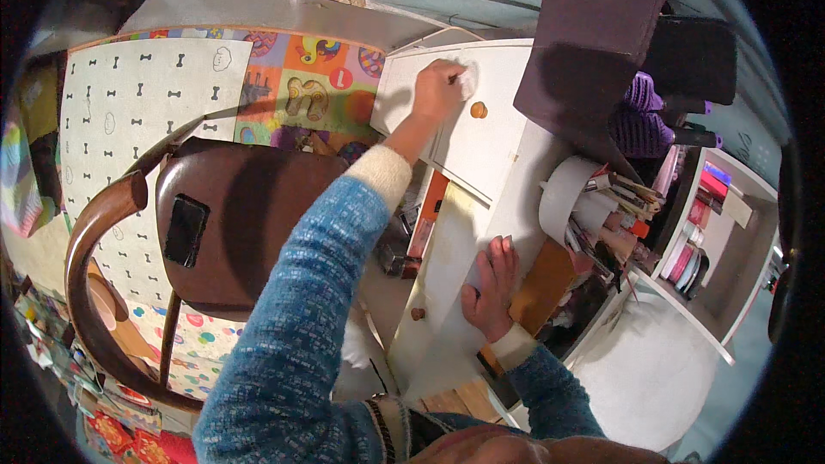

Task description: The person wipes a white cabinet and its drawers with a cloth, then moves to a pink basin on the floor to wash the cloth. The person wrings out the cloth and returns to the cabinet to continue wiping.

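My left hand (441, 87) is closed around a crumpled white tissue or cloth (468, 80), pressed to the white cabinet door (464, 154). Just beside it is a round wooden knob (478, 110) on that door. My right hand (495, 290) lies palm down, fingers slightly spread, on the white cabinet top (451, 328). A second, darker knob (418, 314) shows to its left. Between the doors, an opening reveals an orange-red box (435, 206) and small dark items that I cannot make out.
A white round holder (567, 196) packed with pens and brushes stands right of my hands, near purple hairbrushes (641, 132) and a dark box (586, 51). An open drawer (741, 258) holds small items. At left, a brown chair (258, 174) carries a black phone (187, 231).
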### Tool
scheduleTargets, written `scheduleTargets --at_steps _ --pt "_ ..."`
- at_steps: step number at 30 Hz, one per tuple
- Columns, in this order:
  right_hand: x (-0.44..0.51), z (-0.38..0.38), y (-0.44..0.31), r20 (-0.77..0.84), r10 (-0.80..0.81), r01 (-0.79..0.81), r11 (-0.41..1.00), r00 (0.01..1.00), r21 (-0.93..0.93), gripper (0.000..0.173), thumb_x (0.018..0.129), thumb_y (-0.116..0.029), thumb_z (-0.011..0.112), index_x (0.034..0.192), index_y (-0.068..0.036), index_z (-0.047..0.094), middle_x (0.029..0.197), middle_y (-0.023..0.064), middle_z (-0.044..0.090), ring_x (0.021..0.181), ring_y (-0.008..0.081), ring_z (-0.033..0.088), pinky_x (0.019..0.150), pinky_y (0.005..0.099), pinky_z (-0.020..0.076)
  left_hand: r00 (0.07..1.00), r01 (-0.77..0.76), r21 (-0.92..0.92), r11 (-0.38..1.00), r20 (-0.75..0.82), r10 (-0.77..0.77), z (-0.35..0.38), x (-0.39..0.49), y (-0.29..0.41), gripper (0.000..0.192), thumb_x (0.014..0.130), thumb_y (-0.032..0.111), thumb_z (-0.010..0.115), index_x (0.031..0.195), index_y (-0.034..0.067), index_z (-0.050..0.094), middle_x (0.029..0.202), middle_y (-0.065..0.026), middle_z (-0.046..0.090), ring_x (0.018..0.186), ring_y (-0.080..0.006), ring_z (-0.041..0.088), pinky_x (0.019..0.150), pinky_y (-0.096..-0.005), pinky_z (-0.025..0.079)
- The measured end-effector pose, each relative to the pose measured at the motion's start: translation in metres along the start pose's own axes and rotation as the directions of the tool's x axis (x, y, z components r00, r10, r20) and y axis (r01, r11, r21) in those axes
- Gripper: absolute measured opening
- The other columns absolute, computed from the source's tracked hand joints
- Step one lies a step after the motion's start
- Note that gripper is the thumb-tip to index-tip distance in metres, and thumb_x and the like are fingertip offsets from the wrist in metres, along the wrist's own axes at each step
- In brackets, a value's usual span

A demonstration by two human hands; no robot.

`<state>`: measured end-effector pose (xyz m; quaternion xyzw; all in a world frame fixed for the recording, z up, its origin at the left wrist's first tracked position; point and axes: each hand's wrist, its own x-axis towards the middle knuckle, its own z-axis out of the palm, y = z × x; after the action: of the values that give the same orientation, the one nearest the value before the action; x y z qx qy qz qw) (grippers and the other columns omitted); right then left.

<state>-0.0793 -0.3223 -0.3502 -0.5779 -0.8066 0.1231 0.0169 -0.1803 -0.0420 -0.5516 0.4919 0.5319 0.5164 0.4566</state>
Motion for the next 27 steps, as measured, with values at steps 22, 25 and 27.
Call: scheduleTargets --at_steps 22,25,27 --pt "-0.013 0.005 0.003 0.004 0.042 -0.042 0.999 0.999 0.027 0.048 0.099 -0.037 0.046 0.136 -0.005 0.046 0.150 0.0223 0.038 0.138 0.0465 0.033 0.112 0.0630 0.0227 0.979 0.169 -0.308 0.936 -0.060 -0.197 -0.002 -0.066 0.010 0.036 0.078 -0.014 0.060 0.106 0.004 0.073 0.098 -0.0135 0.066 0.092 -0.0261 0.065 0.081 -0.0294 0.051" --pt "-0.013 0.004 0.003 0.018 0.048 -0.048 0.998 0.999 0.034 0.049 0.099 -0.038 0.045 0.137 -0.006 0.045 0.150 0.0226 0.038 0.138 0.0464 0.033 0.112 0.0628 0.0224 0.983 0.172 -0.212 0.962 -0.030 -0.182 -0.017 -0.098 0.029 0.038 0.077 -0.013 0.061 0.109 0.006 0.073 0.100 -0.0118 0.066 0.092 -0.0231 0.065 0.080 -0.0278 0.051" --pt "-0.011 0.004 0.003 0.007 0.050 -0.050 0.998 0.999 0.037 0.050 0.100 -0.038 0.044 0.137 -0.005 0.045 0.150 0.0228 0.038 0.139 0.0459 0.033 0.112 0.0627 0.0223 0.987 0.161 -0.253 0.954 0.014 -0.162 -0.026 -0.123 0.048 0.038 0.077 -0.011 0.062 0.109 0.006 0.073 0.101 -0.0113 0.066 0.092 -0.0227 0.065 0.079 -0.0277 0.051"
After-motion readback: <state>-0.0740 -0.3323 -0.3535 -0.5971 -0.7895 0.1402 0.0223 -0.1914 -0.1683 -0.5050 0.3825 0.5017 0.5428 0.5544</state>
